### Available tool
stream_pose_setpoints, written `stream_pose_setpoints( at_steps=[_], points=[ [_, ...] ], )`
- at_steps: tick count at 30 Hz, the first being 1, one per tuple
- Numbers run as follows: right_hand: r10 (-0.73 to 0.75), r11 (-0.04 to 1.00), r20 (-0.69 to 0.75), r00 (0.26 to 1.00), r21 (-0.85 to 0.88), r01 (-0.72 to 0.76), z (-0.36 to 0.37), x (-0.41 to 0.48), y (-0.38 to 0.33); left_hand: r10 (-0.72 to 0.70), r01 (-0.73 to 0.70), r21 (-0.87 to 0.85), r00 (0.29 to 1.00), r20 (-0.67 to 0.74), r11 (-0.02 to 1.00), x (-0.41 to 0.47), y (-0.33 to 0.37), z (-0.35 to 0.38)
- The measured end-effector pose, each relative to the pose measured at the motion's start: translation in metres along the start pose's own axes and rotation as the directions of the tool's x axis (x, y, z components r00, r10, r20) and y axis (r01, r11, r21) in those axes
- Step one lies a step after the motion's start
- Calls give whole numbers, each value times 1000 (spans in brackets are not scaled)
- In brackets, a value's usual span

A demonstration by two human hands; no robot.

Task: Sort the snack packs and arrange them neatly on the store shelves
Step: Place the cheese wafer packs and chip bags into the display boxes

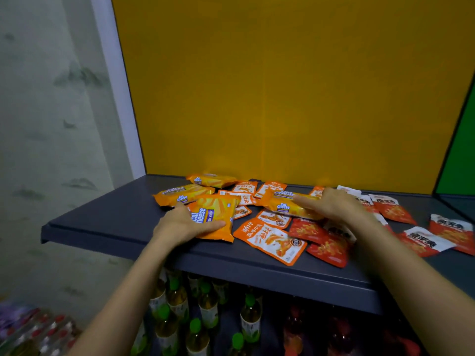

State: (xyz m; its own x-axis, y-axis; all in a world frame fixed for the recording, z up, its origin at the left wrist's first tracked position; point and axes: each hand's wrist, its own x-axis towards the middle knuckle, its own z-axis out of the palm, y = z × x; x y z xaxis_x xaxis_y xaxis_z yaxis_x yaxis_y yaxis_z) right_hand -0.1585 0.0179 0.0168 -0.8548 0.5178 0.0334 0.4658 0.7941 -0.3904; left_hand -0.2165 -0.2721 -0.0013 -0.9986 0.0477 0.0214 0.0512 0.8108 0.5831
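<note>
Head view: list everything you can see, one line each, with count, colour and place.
Cal Cheese wafer packs: four, yellow-orange, left half of the shelf top; one under each hand.
Orange-and-white pouches: about seven, middle of the shelf, partly overlapping; exact count unclear.
Red-and-white pouches: about seven, right half of the shelf, scattered; some hidden by the right arm.
Shelf: one, dark blue-grey, holds all the packs.
Back panel: one, yellow, behind the shelf; a green panel at the far right.
Green-capped bottles: several, amber contents, on the level below.
Reddish bottles: dim, below right; count unclear.
Left hand: fingers gripping the front wafer pack.
Right hand: laid flat on another wafer pack.
</note>
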Motion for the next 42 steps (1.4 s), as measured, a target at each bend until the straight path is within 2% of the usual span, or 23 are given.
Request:
stream_pose_setpoints(
  at_steps=[7, 12, 16, 19, 25, 30, 35, 38, 42],
  points=[
    [140, 990, -7, 990, 17, -140, 10, 9, -29, 118, -100, -108, 977, 178, 989, 21, -4, -11],
    [192, 947, 90, 977, 243, -209, 8, 13, -37, 167, -124, -170, 949, 266, 978, 28, -3, -12],
    [214, 895, 91, 973, 381, -232, 11, 16, -38, 199, -101, -331, 941, 275, 938, 33, -8, -12],
    [219, 828, 65, 973, 516, -221, 11, 18, -40, 185, -48, -494, 955, 233, 868, 41, -15, -14],
    [197, 732, 16, 980, 663, -157, 12, 9, -45, 184, 29, -800, 967, 174, 599, 54, -23, -15],
    [242, 598, -73, 967, 796, -89, 14, -3, -42, 173, 120, -897, 962, 211, 426, 65, -25, -13],
    [339, 471, -138, 931, 881, -41, 1, -29, -21, 174, 106, -936, 970, 172, 336, 66, -9, -17],
    [387, 408, -105, 916, 911, -68, -8, -52, 6, 246, 106, -938, 950, 194, 329, 56, 14, -10],
    [455, 379, -145, 878, 925, -43, -32, -89, 57, 370, 137, -929, 889, 268, 345, 30, 62, 17]
  ],
)
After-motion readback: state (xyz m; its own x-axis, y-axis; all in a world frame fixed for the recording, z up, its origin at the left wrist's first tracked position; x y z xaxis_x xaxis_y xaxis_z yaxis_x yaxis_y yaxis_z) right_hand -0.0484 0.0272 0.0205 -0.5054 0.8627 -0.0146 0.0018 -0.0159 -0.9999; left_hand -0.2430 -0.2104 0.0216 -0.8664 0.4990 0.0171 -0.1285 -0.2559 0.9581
